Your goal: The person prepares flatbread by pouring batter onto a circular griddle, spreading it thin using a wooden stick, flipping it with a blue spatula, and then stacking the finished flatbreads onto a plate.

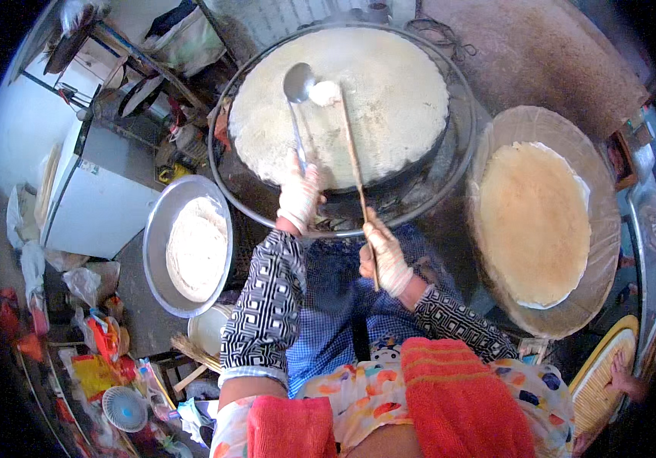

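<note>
My left hand (299, 198), in a pale glove, is closed around the handle of a metal ladle (299, 82). The ladle's bowl is over the far half of a wide, pale sheet of batter (389, 84), which covers a large round griddle. In my gloved right hand (387, 256) is a long wooden stick (352, 156). Its far end meets a white lump (325, 93) beside the ladle's bowl; whether that is cloth or dough I cannot tell. A metal ring (471, 145) runs around the griddle.
Left of me stands a metal basin (152, 259) of whitish batter (198, 248). On the right, a plastic-lined round tray (541, 324) holds thin, browned flatbread (535, 225). Another person's hand (624, 374) touches a yellowish oval board (599, 389) at lower right. A small fan (125, 408) is at lower left.
</note>
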A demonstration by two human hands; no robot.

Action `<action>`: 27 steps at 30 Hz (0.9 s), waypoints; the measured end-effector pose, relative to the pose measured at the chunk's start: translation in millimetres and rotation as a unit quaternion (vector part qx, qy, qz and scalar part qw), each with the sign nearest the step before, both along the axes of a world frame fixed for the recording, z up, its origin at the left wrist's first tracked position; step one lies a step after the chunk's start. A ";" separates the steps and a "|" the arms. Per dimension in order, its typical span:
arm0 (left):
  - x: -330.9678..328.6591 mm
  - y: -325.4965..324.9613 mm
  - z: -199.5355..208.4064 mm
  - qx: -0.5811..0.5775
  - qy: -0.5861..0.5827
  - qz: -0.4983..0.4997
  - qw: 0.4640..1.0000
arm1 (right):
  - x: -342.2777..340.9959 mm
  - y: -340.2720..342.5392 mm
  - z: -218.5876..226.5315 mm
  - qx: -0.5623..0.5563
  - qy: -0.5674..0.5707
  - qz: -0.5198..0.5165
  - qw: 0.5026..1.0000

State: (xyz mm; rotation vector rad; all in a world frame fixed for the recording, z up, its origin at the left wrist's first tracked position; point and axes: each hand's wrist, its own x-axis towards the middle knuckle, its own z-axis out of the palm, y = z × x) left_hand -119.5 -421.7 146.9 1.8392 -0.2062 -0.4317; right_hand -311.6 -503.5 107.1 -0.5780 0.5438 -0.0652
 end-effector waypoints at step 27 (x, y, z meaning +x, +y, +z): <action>-55.2 386.7 -110.4 -0.420 0.347 0.279 0.791 | 29.1 -87.5 36.5 -0.604 -0.009 0.257 0.755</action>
